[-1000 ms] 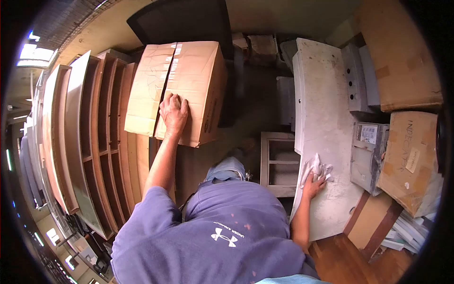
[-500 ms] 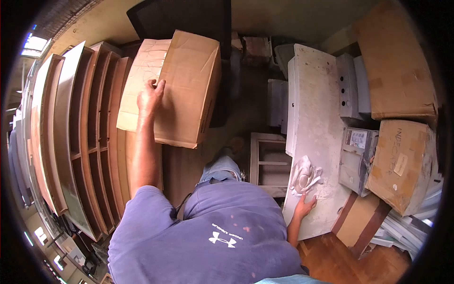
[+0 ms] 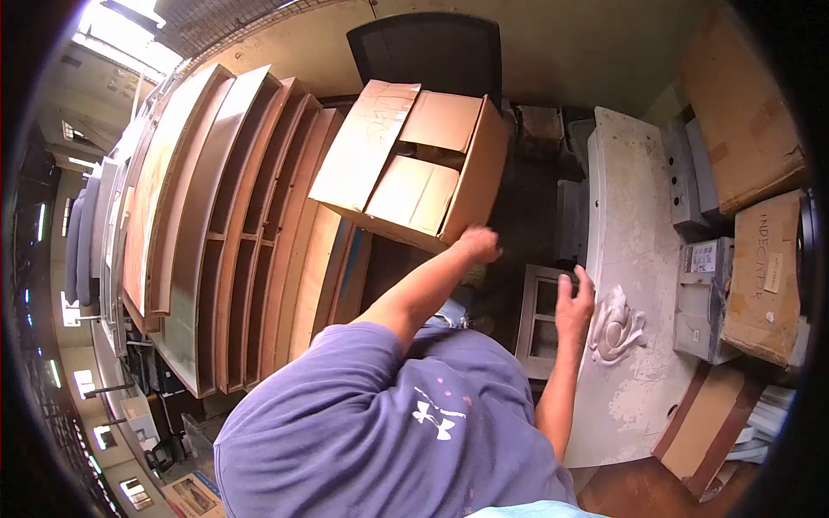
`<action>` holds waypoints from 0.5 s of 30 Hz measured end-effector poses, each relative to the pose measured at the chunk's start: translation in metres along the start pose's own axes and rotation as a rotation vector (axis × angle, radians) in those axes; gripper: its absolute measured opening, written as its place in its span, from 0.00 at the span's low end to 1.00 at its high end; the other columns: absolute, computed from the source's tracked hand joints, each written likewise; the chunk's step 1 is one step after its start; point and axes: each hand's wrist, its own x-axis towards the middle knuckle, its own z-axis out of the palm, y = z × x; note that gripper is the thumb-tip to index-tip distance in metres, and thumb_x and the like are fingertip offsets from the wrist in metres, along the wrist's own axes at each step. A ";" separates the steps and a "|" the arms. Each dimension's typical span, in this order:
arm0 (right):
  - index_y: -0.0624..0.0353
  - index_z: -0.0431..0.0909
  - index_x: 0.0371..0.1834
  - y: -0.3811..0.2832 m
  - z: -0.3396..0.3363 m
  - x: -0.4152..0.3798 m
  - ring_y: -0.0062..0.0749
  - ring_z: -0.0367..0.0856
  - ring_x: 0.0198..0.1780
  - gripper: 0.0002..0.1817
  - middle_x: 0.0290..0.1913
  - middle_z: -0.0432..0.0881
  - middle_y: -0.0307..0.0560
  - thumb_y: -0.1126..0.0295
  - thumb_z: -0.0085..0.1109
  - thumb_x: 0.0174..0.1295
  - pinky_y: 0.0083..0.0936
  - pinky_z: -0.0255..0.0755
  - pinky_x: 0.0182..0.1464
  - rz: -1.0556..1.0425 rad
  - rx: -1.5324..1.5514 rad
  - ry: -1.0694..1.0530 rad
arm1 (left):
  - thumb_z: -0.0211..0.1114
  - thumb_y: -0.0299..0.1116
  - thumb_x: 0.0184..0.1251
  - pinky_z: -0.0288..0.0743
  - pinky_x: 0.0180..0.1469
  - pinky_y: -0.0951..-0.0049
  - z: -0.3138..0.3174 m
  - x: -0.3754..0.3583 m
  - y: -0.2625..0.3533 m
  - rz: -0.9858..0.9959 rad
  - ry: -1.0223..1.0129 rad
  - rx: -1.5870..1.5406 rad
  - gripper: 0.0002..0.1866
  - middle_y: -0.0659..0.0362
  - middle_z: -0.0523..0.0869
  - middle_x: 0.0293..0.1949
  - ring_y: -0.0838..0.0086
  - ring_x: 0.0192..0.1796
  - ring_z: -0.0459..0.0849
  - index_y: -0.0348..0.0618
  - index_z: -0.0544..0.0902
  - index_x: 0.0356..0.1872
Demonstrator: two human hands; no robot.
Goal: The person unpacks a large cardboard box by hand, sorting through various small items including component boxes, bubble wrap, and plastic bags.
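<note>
A brown cardboard box (image 3: pixel 341 177) stands ahead of me, its top partly opened. Its right flap (image 3: pixel 477 168) is raised, and a dark gap shows between the two inner flaps (image 3: pixel 414 192). My left hand (image 3: pixel 480 244) is at the lower corner of the raised flap, fingers curled and slightly blurred; I cannot tell whether it grips the cardboard. Raised beside the long white panel (image 3: pixel 635 190), my right hand (image 3: pixel 576 300) is open, thumb and fingers apart, with nothing in it. A crumpled whitish cloth (image 3: pixel 615 328) lies on that panel, just right of this hand.
Wooden shelf units (image 3: pixel 233 233) stand in a row on the left. A dark board (image 3: pixel 427 52) leans at the wall behind the box. Further cardboard boxes (image 3: pixel 760 276) and a grey plastic case (image 3: pixel 701 293) line the right side. A small framed panel (image 3: pixel 534 324) stands low by the white panel.
My left hand has moved from the box top down to its right corner, and the right flap is now lifted. My right hand has risen off the white panel. The view has swung left.
</note>
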 end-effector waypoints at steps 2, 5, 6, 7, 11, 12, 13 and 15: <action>0.65 0.77 0.60 -0.027 0.005 0.000 0.55 0.80 0.59 0.22 0.58 0.81 0.60 0.62 0.63 0.68 0.41 0.72 0.63 -0.151 -0.017 -0.055 | 0.61 0.52 0.69 0.76 0.62 0.54 0.007 -0.015 0.003 0.077 0.042 -0.110 0.24 0.44 0.88 0.49 0.52 0.57 0.84 0.39 0.87 0.46; 0.65 0.78 0.58 -0.039 0.014 -0.008 0.53 0.81 0.58 0.21 0.56 0.82 0.60 0.64 0.65 0.66 0.41 0.74 0.62 -0.191 0.003 -0.084 | 0.61 0.51 0.69 0.81 0.54 0.56 -0.025 -0.035 0.006 0.234 0.158 -0.408 0.22 0.45 0.90 0.42 0.53 0.48 0.89 0.40 0.87 0.46; 0.65 0.78 0.57 -0.039 0.016 -0.013 0.53 0.82 0.57 0.21 0.54 0.83 0.60 0.64 0.65 0.66 0.41 0.74 0.61 -0.127 0.031 -0.134 | 0.61 0.50 0.69 0.83 0.51 0.57 -0.041 -0.047 0.009 0.312 0.234 -0.610 0.22 0.45 0.90 0.40 0.54 0.45 0.90 0.41 0.87 0.48; 0.65 0.79 0.56 -0.040 0.017 -0.018 0.52 0.82 0.56 0.20 0.53 0.83 0.59 0.64 0.65 0.66 0.40 0.74 0.61 -0.066 0.055 -0.187 | 0.62 0.49 0.69 0.83 0.49 0.57 -0.054 -0.051 0.002 0.317 0.400 -0.585 0.21 0.47 0.91 0.37 0.54 0.43 0.90 0.41 0.87 0.47; 0.66 0.82 0.51 -0.069 0.031 -0.013 0.49 0.85 0.51 0.15 0.48 0.86 0.57 0.68 0.65 0.66 0.37 0.76 0.57 -0.096 0.024 -0.212 | 0.70 0.43 0.63 0.74 0.64 0.57 -0.115 -0.043 -0.068 0.119 0.783 -0.325 0.24 0.47 0.86 0.50 0.55 0.62 0.81 0.40 0.84 0.56; 0.66 0.82 0.50 -0.083 0.037 -0.006 0.47 0.86 0.49 0.14 0.47 0.87 0.55 0.69 0.65 0.65 0.36 0.77 0.56 -0.118 0.021 -0.198 | 0.70 0.42 0.61 0.66 0.69 0.53 -0.123 -0.040 -0.092 0.014 0.790 -0.250 0.27 0.45 0.81 0.57 0.52 0.68 0.73 0.41 0.81 0.59; 0.66 0.82 0.50 -0.097 0.045 0.001 0.46 0.86 0.49 0.14 0.47 0.86 0.55 0.69 0.65 0.66 0.36 0.77 0.56 -0.151 0.022 -0.190 | 0.71 0.41 0.59 0.59 0.74 0.48 -0.137 -0.041 -0.110 -0.093 0.792 -0.182 0.30 0.44 0.75 0.65 0.48 0.75 0.64 0.42 0.79 0.63; 0.66 0.82 0.50 -0.130 0.064 0.017 0.45 0.86 0.49 0.14 0.47 0.86 0.56 0.69 0.64 0.66 0.35 0.77 0.56 -0.156 0.036 -0.208 | 0.73 0.39 0.56 0.47 0.77 0.38 -0.139 -0.027 -0.154 -0.273 0.785 -0.129 0.36 0.42 0.60 0.75 0.42 0.79 0.53 0.41 0.72 0.67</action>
